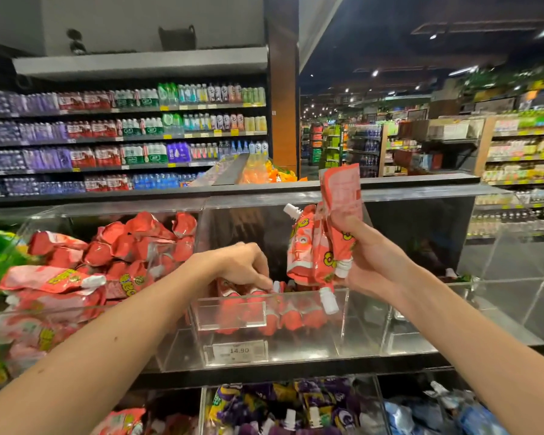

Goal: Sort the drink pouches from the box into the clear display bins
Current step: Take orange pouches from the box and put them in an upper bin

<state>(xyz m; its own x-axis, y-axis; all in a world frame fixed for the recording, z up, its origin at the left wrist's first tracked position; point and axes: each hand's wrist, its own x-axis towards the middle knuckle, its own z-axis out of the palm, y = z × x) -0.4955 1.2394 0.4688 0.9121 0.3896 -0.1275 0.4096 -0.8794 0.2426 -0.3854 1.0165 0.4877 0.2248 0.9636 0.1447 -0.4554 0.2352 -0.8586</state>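
Note:
My right hand (363, 255) grips a bunch of pink drink pouches (319, 243) with white caps, held up above the middle clear display bin (343, 312). My left hand (242, 266) reaches down into that bin, fingers curled, touching the pink pouches (264, 309) that lie along its front wall. Whether the fingers pinch a pouch cap is hard to tell. The box is not in view.
The left clear bin (19, 324) is piled with red and pink pouches (107, 262). A clear bin at the right (515, 293) shows little inside. A price tag (239, 351) reads 14.90. Lower bins hold purple pouches (280, 403) and blue pouches (446, 409). Drink shelves stand behind.

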